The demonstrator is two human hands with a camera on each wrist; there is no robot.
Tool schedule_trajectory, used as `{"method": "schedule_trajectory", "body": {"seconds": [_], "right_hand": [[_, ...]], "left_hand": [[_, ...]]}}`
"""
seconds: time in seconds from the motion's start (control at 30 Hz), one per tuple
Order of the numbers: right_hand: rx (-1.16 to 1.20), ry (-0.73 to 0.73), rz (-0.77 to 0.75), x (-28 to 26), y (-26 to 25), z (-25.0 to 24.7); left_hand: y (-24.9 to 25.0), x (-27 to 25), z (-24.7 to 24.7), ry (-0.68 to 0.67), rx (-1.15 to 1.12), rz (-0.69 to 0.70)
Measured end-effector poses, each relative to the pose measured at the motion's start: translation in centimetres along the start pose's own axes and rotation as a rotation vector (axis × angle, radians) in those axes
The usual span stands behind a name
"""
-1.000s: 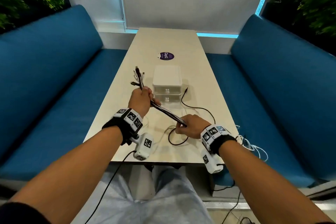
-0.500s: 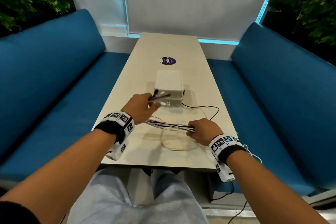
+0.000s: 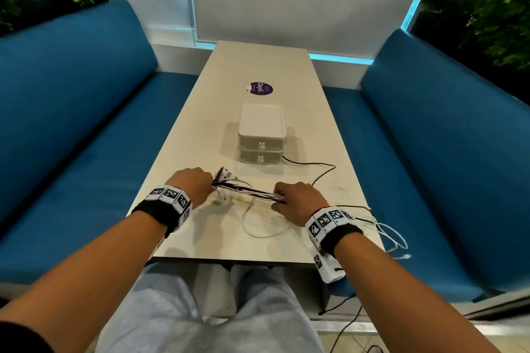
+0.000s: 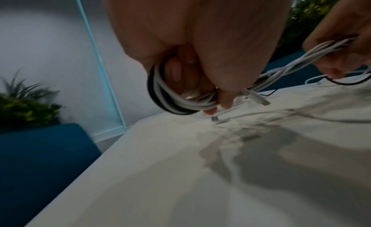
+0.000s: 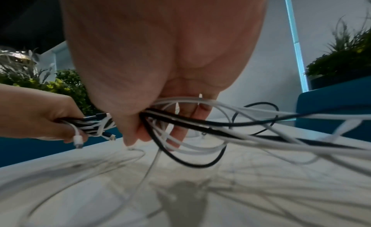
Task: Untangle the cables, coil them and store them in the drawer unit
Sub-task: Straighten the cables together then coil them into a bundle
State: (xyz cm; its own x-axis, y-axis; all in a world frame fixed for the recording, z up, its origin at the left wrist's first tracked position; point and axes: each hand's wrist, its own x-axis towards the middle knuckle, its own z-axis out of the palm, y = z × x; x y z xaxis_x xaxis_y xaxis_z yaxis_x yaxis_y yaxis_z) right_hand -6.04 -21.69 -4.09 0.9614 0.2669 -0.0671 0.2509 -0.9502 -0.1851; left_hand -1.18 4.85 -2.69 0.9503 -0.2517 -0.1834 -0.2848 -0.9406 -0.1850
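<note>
Lowered cables (image 3: pixel 249 194) between both hands, drawer unit (image 3: pixel 261 135) beyond.

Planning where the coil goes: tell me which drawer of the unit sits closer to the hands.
The lower drawer of the drawer unit; it rests on the table, beneath the upper drawer. Both are closed.

Left hand (image 4: pixel 200 48) grips looped black-and-white cables (image 4: pixel 172 102) above table (image 4: pixel 180 175); right hand (image 4: pixel 341 40) holds their other end.
</note>
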Motion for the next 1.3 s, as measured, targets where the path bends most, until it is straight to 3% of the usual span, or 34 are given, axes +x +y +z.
{"method": "schedule_trajectory", "body": {"seconds": [0.23, 0.4, 0.63, 0.8, 1.1, 1.3], "right_hand": [[0.028, -0.086, 0.045, -0.3, 0.7, 2.4], [-0.120, -0.106, 0.148, -0.9, 4.3, 0.9], [-0.137, -0.033, 0.261, -3.2, 8.8, 0.6], [-0.318, -0.047, 0.344, -4.5, 11.0, 0.9], [-0.121, 0.063, 0.433, -5.0, 12.2, 0.0], [-0.379, 0.071, 0.517, -5.2, 13.0, -0.2]], "left_hand": [[-1.4, -0.1, 3.5, -0.066, -0.094, -0.197], [-1.8, 0.2, 4.2, -0.071, -0.194, -0.240], [-1.8, 0.9, 3.9, -0.099, -0.257, -0.228], [-1.6, 0.8, 4.0, -0.083, -0.281, -0.230], [-1.9, 1.2, 4.5, -0.091, -0.315, -0.264], [-2.1, 1.3, 4.5, -0.095, -0.326, -0.261]]}}
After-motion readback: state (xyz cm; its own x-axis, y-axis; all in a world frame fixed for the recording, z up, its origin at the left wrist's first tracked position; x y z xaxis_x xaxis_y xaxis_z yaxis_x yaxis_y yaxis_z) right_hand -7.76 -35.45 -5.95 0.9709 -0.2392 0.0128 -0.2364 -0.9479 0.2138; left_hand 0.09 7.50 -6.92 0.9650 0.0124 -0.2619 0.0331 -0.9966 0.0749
